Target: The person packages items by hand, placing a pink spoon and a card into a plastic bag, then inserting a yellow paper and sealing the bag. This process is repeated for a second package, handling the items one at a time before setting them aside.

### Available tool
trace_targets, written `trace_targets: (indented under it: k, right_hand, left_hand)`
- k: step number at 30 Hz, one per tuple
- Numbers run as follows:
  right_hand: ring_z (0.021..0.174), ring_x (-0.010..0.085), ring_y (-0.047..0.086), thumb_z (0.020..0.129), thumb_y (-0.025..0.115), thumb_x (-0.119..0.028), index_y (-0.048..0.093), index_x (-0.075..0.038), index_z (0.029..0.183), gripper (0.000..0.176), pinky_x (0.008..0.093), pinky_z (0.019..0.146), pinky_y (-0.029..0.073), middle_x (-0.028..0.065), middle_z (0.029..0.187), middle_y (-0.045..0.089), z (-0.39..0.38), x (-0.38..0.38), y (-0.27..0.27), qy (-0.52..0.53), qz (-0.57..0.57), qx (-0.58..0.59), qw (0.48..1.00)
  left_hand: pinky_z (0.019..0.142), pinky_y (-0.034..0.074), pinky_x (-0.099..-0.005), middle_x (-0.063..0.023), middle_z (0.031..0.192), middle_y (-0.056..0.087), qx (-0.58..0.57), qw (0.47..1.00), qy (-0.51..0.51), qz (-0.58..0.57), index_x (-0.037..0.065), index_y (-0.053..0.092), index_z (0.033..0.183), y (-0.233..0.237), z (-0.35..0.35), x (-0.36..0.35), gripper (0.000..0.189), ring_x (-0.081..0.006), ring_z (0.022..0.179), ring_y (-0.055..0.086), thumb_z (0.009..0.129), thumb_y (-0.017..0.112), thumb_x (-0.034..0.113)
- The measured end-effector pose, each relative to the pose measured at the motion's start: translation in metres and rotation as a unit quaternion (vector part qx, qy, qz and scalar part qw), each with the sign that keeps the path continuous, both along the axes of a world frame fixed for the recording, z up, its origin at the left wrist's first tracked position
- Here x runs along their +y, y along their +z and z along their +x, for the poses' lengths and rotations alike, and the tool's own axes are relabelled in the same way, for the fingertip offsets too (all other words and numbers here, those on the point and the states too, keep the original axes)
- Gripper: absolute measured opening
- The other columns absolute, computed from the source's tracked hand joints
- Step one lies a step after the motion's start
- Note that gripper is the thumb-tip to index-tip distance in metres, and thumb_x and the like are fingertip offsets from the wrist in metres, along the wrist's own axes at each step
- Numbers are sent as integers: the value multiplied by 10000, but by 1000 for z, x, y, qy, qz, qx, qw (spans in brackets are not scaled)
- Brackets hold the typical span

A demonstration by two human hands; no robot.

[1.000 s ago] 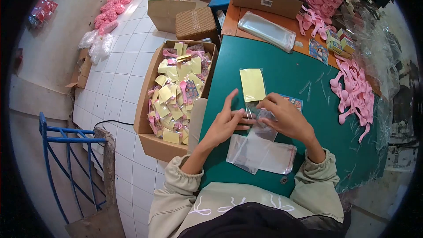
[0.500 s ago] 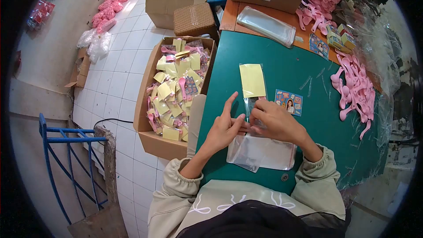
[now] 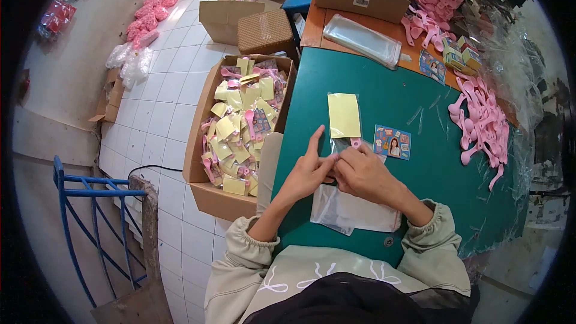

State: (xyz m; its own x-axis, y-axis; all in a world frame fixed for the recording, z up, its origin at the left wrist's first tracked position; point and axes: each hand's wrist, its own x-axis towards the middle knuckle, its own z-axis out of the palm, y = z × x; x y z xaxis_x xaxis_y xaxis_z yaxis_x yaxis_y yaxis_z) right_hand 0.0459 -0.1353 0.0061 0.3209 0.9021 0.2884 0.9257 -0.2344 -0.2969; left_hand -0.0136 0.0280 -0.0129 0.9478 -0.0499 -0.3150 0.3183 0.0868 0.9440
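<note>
Left hand and right hand meet at a clear bag

The bag lies flat on the green table, with a yellow card inside it. Both hands are just on the near side of the yellow card.

The left hand has its pointing finger stretched out and its thumb well away from that finger. The thumb tip is right by the right fingers. The other left fingers are bent and partly hidden, so one cannot tell if they have hold of anything.

The right fingers are bent and bunched close together over the near end of the bag. Their tips are hidden, so one cannot tell if they pinch it. A bit of a pink spoon peeks out between the right hand and the yellow card.

To the right of the yellow card, and a little nearer, lies a picture card. Far to the right of the yellow card is a big spoon pile. On the near side of the yellow card, past the hands, are flat clear bags. On its far side is a bag stack. Well to the left of the yellow card, a brown box is full of little packs.
</note>
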Motion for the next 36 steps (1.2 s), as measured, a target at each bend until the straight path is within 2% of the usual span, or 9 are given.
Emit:
trace_targets:
  k: [5, 12, 14, 15, 19, 22, 23, 30, 36]
  right_hand:
    - [746, 271, 511, 706, 645, -102, 509, -27, 787, 175, 343, 697, 413, 102, 773, 484, 5, -11, 8, 30, -5, 218, 975]
    - [788, 108, 468, 798, 657, -144, 512, -43, 810, 177, 248, 683, 403, 5, 848, 486, 76, -137, 45, -24, 55, 524, 850]
    - [773, 102, 479, 826, 601, -141, 545, -37, 854, 121, 245, 688, 412, 21, 821, 499, 111, -194, 62, -268, 4, 417, 869]
    - [781, 128, 536, 834, 538, -90, 569, -26, 914, 107, 239, 705, 431, 58, 826, 554, 136, -261, 18, -415, -9, 9, 910]
    - [910, 304, 561, 805, 511, -65, 545, -8, 1043, 247, 351, 819, 445, 174, 1023, 551, 93, -205, 64, -592, -21, 114, 798]
    - [1064, 401, 473, 670, 657, -54, 475, -32, 1118, 484, 422, 939, 401, 201, 1103, 456, 46, -127, 46, -320, -42, -66, 944]
    - [1093, 395, 452, 653, 697, -56, 465, -38, 1121, 523, 427, 930, 412, 206, 1127, 428, 25, -86, 52, -270, -2, 102, 957]
    - [861, 274, 572, 700, 685, 1, 512, -28, 962, 316, 334, 674, 512, 156, 1052, 457, 2, -27, -18, -153, 109, 76, 979]
    - [795, 224, 568, 716, 690, 16, 549, -23, 891, 228, 296, 671, 509, 123, 999, 477, -2, -35, -13, -158, 177, 197, 951]
  left_hand:
    - [615, 534, -272, -135, 829, 660, -59, 988, -17, 143, 143, 54, 1441, 0, -3, -5, 692, -149, 712, 646, 906, 470, 0]
    - [638, 562, -287, -162, 888, 666, -20, 999, -23, 38, 110, 95, 1417, 3, -1, 3, 612, -192, 798, 671, 917, 432, 9]
    - [633, 559, -278, -117, 875, 651, -35, 999, -27, 20, 98, 204, 1382, 1, -4, 6, 525, -184, 850, 659, 924, 452, 33]
    - [630, 557, -273, -95, 869, 643, -45, 999, -27, 10, 92, 258, 1365, 0, -4, 7, 485, -179, 876, 653, 928, 462, 45]
    - [699, 547, -249, -85, 929, 621, -45, 996, -62, -40, 28, 422, 1222, -7, -1, 15, 291, -164, 938, 631, 936, 460, 60]
    - [760, 532, -240, -96, 1002, 620, -25, 989, -69, -131, -9, 488, 1131, -10, -1, 16, 208, -162, 952, 629, 941, 451, 65]
    - [776, 525, -241, -93, 1025, 610, -28, 985, -66, -155, -11, 500, 1117, -10, 0, 16, 199, -160, 967, 622, 945, 452, 76]
    - [793, 501, -248, -92, 1026, 623, -19, 977, -94, -188, 13, 532, 1097, 7, -11, 22, 198, -158, 973, 617, 952, 472, 133]
    - [658, 519, -239, -83, 920, 632, -98, 991, -70, 65, 24, 522, 1051, 22, -11, 22, 185, -126, 822, 628, 872, 566, 42]
